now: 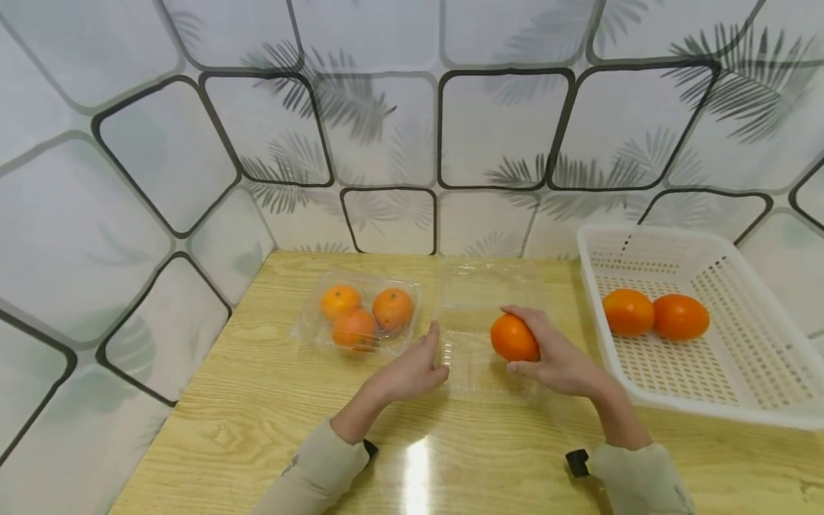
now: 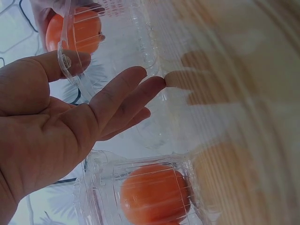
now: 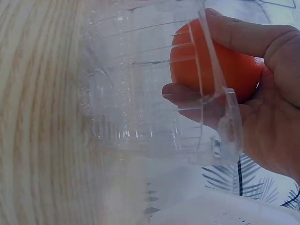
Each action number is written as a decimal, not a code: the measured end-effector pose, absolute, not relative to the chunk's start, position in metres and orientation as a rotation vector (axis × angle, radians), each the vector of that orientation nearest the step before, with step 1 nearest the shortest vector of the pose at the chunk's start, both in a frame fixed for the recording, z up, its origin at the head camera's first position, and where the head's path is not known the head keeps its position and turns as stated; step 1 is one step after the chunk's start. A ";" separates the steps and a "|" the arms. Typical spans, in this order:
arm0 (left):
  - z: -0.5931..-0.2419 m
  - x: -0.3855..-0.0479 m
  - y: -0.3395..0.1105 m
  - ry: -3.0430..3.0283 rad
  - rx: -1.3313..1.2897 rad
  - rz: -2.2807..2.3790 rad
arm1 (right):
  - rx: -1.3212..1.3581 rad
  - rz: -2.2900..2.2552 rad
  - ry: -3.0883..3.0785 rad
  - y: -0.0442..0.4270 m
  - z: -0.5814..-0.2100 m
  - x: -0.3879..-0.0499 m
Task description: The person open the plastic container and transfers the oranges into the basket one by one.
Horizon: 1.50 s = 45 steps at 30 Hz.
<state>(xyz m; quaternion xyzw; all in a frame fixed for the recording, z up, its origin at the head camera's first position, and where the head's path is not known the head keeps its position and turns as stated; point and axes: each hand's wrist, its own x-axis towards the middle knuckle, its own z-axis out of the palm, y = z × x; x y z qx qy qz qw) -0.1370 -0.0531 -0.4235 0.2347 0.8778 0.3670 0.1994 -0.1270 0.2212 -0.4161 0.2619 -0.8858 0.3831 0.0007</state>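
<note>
Key relation: fruit (image 1: 513, 338) vs near half of the clear box (image 1: 473, 368). Head view, right of centre: fruit overlaps the right side of that half, with bare box floor to its left. Right wrist view shows it through the clear wall, partly past the rim line. Can't tell if it touches the floor.

Right hand (image 1: 558, 354) is the nearer one, has the fruit: gripped from the right, thumb on the lower side in frame, fingers on the upper. Fruit sits left of the palm.

Left hand (image 1: 410, 368): holding no fruit, fingers extended and loose by the box's left edge, thumb at the rim in its wrist view. Can't tell how firmly it touches. Fruit lies to its right, clear of it.

Axis: fruit is near round, a bit longer upper left to lower right in the head frame, as far as the hand lets me see. Stem end not readable, so can't call which way it points.

Around: box's far half (image 1: 489, 282) lies flat, upward in frame. Left, second box (image 1: 368, 285) with three fruits. Right edge, basket (image 1: 708, 375) with two fruits.
</note>
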 end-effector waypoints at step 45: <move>-0.420 -0.134 -0.054 2.425 0.617 1.081 | 0.641 0.765 -2.941 0.354 -0.314 -0.165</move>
